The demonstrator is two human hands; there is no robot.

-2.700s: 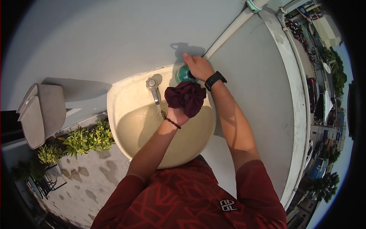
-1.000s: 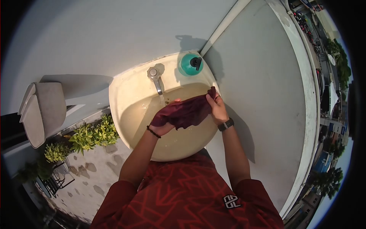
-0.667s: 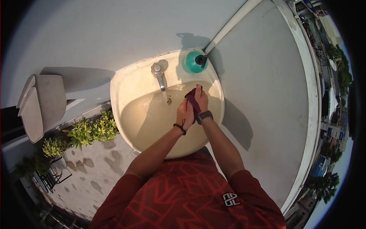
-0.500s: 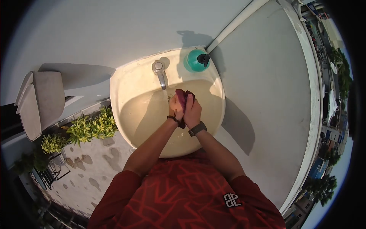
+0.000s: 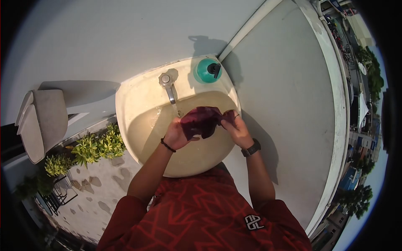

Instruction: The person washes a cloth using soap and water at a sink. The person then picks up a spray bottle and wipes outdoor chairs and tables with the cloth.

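Observation:
A dark maroon cloth [image 5: 202, 121] is spread between my two hands above the basin of a cream sink [image 5: 184, 161]. My left hand [image 5: 177, 134] grips the cloth's left end; part of the fingers is hidden under it. At the other end, my right hand [image 5: 238, 130] pinches a bunched corner between thumb and fingers. Water runs from the chrome faucet [image 5: 167, 87] into the basin, just beyond my left hand. The exact kind of cloth does not show.
A teal pump bottle [image 5: 207, 71] with a black top stands on the sink's back right ledge. Grey walls rise behind and to the right. A grey wall-mounted fixture [image 5: 44, 121] juts out at left, above leafy plants [image 5: 98, 142] and a stone-patterned floor [image 5: 98, 188].
My hands were pressed together around the bunched cloth. They have moved apart, the left one leftward and the right one rightward, and the cloth has opened out between them.

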